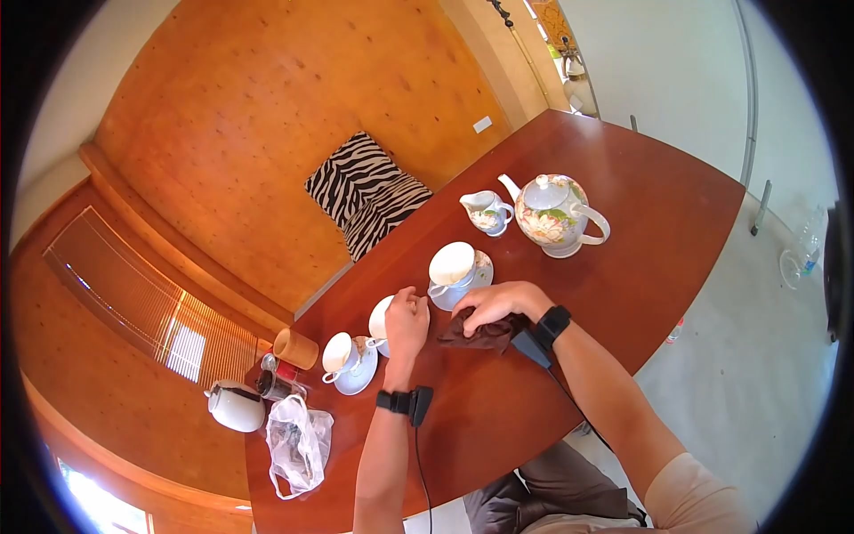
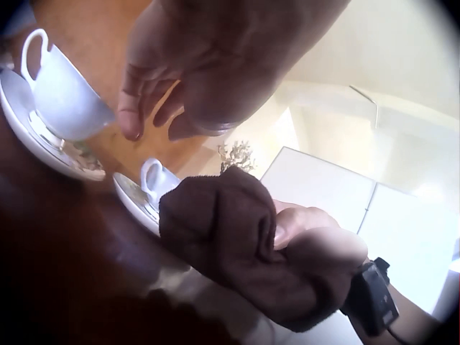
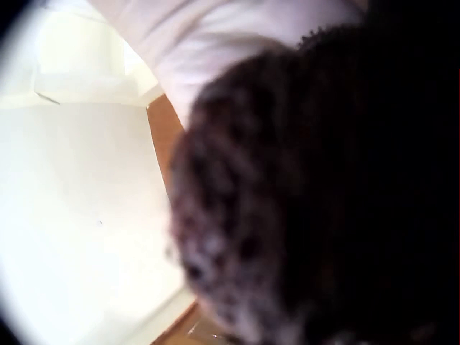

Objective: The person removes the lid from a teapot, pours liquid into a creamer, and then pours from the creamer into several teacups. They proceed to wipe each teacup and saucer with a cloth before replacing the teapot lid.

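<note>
My right hand (image 1: 503,304) grips a crumpled dark brown cloth (image 1: 476,331) over the table, close to a white cup (image 1: 452,264) on a floral saucer (image 1: 481,270). In the left wrist view the cloth (image 2: 230,237) bunches out in front of the right-hand fingers, and it fills much of the right wrist view as a dark blur. My left hand (image 1: 407,325) is raised with loosely bent fingers and nothing in them. It partly hides the middle cup (image 1: 381,319) in the head view. Farther left, another cup (image 1: 339,353) sits on its saucer (image 1: 358,372).
A floral teapot (image 1: 550,218) and a small creamer (image 1: 486,214) stand toward the far right of the red-brown table (image 1: 658,205). At the left end are a white plastic bag (image 1: 298,445), a glass jar (image 1: 274,384), a wooden cup (image 1: 296,349) and a white pot (image 1: 236,407).
</note>
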Motion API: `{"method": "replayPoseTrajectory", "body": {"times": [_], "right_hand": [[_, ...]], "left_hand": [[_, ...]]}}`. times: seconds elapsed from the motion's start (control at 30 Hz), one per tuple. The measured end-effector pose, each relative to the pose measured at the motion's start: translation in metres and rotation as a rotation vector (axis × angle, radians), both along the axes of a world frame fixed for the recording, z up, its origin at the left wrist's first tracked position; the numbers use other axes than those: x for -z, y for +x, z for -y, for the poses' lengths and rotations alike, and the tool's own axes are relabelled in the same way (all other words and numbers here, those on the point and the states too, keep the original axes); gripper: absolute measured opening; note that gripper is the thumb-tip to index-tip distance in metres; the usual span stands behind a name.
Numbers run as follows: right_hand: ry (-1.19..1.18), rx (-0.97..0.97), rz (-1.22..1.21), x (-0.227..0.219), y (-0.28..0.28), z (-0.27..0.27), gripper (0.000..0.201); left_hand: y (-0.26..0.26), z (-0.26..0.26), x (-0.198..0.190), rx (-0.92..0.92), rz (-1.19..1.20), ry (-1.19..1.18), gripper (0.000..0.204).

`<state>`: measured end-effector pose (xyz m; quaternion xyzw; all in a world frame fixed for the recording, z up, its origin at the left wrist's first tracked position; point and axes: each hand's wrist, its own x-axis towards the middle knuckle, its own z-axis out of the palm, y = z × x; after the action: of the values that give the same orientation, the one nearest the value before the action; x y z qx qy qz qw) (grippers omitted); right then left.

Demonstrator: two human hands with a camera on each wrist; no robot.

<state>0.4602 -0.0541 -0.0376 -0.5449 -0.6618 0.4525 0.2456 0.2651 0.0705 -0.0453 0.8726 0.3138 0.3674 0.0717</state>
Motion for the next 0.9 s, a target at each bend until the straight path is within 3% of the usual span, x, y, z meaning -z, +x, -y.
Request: {"method": "replayPoseTrajectory", "body": {"times": [0.07, 0.13, 0.17, 0.27, 0.37, 0.47, 0.53, 0.6, 0.67, 0.7, 0.73, 0.8, 0.83, 0.9], "right_hand": [[0.038, 0.083, -0.091, -0.005, 0.017, 0.011, 0.064], [-0.001, 0.077, -0.172, 0.004, 0.033, 0.010, 0.067], [-0.015, 0.121, -0.228, 0.005, 0.039, 0.013, 0.066], [-0.095, 0.181, -0.354, 0.008, 0.048, 0.015, 0.067], [-0.129, 0.202, -0.391, 0.007, 0.048, 0.018, 0.067], [-0.074, 0.264, -0.293, 0.005, 0.048, 0.019, 0.064], [0.157, 0.309, -0.059, 0.001, 0.053, 0.015, 0.061], [0.207, 0.327, -0.096, -0.003, 0.048, 0.009, 0.057], [0.318, 0.660, 0.029, -0.014, 0.027, 0.008, 0.048], [0.438, 0.703, 0.111, -0.009, 0.019, 0.001, 0.041], [0.441, 0.701, 0.113, -0.002, 0.012, -0.006, 0.041], [0.521, 0.732, 0.349, 0.012, 0.002, -0.022, 0.041], [0.435, 0.695, 0.472, 0.014, -0.003, -0.028, 0.042], [0.432, 0.684, 0.516, 0.018, -0.003, -0.036, 0.043]], "left_hand": [[0.015, -0.025, 0.018, 0.018, -0.037, 0.070, 0.026], [0.027, -0.040, 0.028, 0.033, -0.074, -0.291, 0.028], [0.033, -0.015, 0.001, 0.015, -0.097, -0.516, 0.026], [0.038, -0.023, 0.007, 0.044, -0.027, -0.684, 0.023], [0.039, -0.021, 0.011, 0.068, 0.058, -0.622, 0.021], [0.038, -0.018, 0.009, 0.037, 0.178, -0.560, 0.021], [0.030, -0.018, 0.001, 0.053, 0.222, -0.506, 0.020], [0.019, -0.018, -0.017, 0.070, 0.271, -0.445, 0.018], [0.005, -0.019, -0.031, 0.065, 0.356, -0.460, 0.019], [-0.002, -0.019, -0.037, 0.063, 0.364, -0.462, 0.020], [-0.008, -0.016, -0.042, 0.063, 0.368, -0.460, 0.020], [-0.019, -0.011, -0.050, 0.041, 0.359, -0.430, 0.020], [-0.024, -0.009, -0.051, 0.040, 0.363, -0.423, 0.021], [-0.033, -0.005, -0.052, 0.034, 0.373, -0.430, 0.020]]}}
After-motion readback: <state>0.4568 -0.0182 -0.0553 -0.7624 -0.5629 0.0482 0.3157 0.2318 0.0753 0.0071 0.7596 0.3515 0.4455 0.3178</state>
